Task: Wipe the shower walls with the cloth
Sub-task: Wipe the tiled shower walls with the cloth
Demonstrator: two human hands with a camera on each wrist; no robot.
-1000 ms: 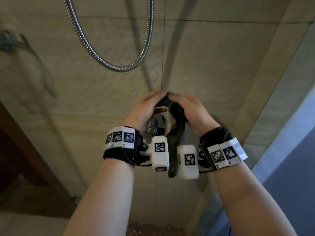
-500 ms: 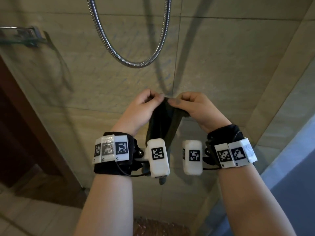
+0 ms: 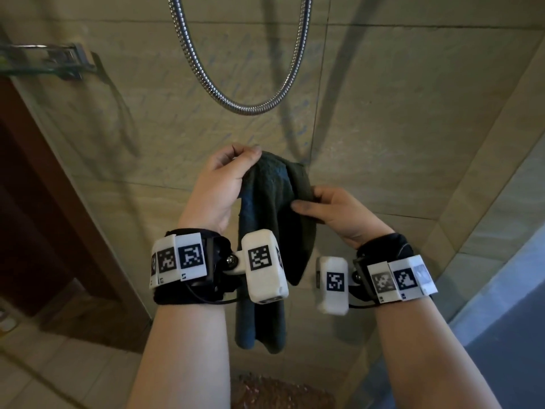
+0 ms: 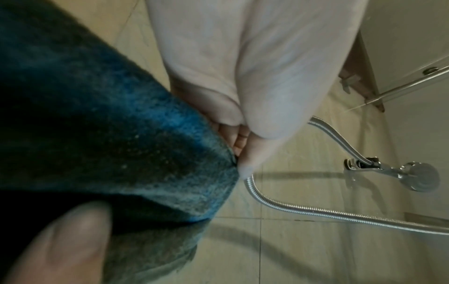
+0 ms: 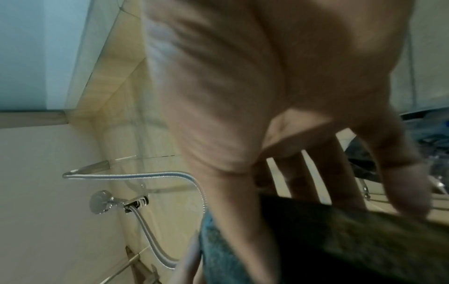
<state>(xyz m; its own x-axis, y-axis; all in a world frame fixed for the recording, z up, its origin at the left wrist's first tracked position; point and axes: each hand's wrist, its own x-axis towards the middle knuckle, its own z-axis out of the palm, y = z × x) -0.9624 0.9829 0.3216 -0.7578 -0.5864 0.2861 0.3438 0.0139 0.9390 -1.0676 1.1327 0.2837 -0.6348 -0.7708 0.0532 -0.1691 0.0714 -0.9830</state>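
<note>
The person holds a dark blue-grey terry cloth [image 3: 274, 219] up in front of the beige tiled shower wall [image 3: 398, 128], clear of the tiles and not yet touching them. The left hand [image 3: 219, 187] pinches the cloth's top edge between thumb and curled fingers, and the left wrist view shows that pinch right at a corner fold. The right hand [image 3: 336, 214] is lower, its thumb and fingers closed on the cloth's right side edge. The rest of the cloth hangs slack below both wrists, partly doubled over on itself.

The cloth looks soft, light and limp, with a nubby pile that should give the fingers good purchase; it will not keep any shape unaided. Whether it is damp cannot be told. Held by an edge it would flap and drag, so it probably wants folding or bunching into a pad under one flat palm before it meets the wall. The wiping itself appears not to have begun.

A ribbed chrome shower hose [image 3: 236, 93] loops down just above the hands and could snag on broad strokes. A glass shelf with a metal bracket [image 3: 59, 59] sits at the upper left.
</note>
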